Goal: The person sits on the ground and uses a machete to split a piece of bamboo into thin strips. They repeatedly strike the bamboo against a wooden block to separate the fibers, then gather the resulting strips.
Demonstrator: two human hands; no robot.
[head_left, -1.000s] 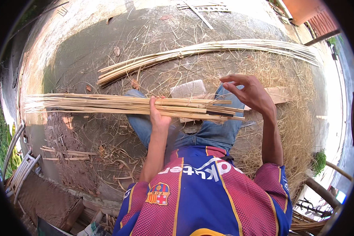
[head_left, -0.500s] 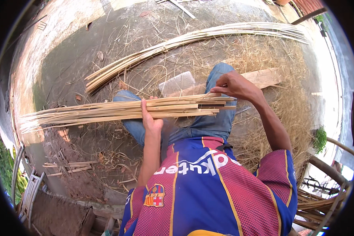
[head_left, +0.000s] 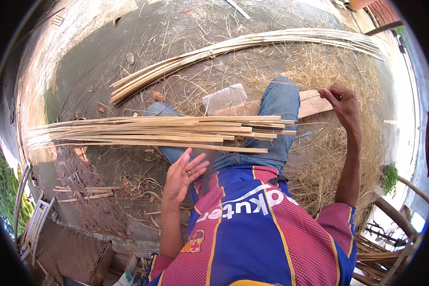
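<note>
A bundle of long pale split-cane strips [head_left: 167, 128], probably bamboo, lies across my thighs and reaches far to the left. Its right ends are uneven and somewhat fanned out. My left hand [head_left: 183, 175] is off the bundle, just on the near side of it, palm turned up and fingers spread, holding nothing. Out beyond my right knee, my right hand [head_left: 341, 100] is closed in a pinch on a thin fibre strand [head_left: 298, 86], which trails leftward over the knee.
A second strip bundle [head_left: 200, 56] lies curved on the ground farther off. Between it and me are a pale rectangular block [head_left: 224, 99] and a flat brown board [head_left: 314, 102]. Loose shavings [head_left: 352, 66] heap at the right. A few short sticks [head_left: 88, 193] lie at the left.
My left hand has let go of the strip bundle and drawn back toward my body. My right hand has moved right, away from the bundle's ends, with the thin strand. The strips have spread.
</note>
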